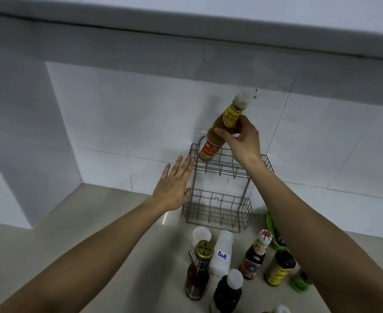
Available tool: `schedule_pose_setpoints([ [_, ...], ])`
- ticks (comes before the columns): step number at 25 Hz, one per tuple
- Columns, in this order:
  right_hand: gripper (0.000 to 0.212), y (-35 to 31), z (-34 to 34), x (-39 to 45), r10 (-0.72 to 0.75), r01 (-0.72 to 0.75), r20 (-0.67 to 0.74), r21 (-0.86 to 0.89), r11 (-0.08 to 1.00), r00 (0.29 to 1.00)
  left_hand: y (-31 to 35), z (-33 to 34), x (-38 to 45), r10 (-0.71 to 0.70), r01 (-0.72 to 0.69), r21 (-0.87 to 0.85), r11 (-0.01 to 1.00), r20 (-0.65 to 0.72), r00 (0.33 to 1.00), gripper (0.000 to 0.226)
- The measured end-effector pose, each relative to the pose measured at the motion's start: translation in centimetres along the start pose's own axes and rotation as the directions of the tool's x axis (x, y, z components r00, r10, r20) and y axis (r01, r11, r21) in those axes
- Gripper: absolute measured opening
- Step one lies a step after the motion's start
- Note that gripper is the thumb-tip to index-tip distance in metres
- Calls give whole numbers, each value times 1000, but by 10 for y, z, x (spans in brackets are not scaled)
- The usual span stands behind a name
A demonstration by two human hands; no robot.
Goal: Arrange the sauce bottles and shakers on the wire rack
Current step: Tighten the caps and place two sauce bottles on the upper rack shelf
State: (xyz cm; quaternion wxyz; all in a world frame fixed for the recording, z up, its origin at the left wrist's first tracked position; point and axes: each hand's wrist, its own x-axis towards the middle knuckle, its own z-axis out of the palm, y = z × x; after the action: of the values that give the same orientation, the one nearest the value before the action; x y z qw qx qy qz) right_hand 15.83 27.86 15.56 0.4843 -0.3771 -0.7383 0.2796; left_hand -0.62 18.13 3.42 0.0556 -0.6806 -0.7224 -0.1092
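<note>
A two-tier grey wire rack [219,213] stands on the counter against the tiled wall. My right hand [242,141] grips an orange sauce bottle [217,129] with a white cap by its neck; the bottle is tilted, its base inside the top tier's left end. My left hand [174,184] is flat and open against the rack's left side. On the counter in front stand a white shaker [222,256] marked Salt, a second white shaker [200,233], a gold-capped brown bottle [197,274], a dark bottle [227,292] with a white cap and a dark sauce bottle [256,256].
A yellow-labelled dark jar [278,267], a green lidded item [301,283] and a green object [274,231] lie at the right under my right forearm. A white cabinet underside [186,21] hangs overhead. A wall column [23,143] juts out at the left.
</note>
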Motion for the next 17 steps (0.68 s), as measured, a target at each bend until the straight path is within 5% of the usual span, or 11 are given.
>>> schedule_pose_setpoints([
  [11,62,4,45,31,62,-15,214,-213,977,975,6,5,4,-63,65,78,995,-26,998,96],
  [17,64,2,51,31,66,-5,197,-297,955,978,5,8,4,-68,69,94,993,-9,998,97],
])
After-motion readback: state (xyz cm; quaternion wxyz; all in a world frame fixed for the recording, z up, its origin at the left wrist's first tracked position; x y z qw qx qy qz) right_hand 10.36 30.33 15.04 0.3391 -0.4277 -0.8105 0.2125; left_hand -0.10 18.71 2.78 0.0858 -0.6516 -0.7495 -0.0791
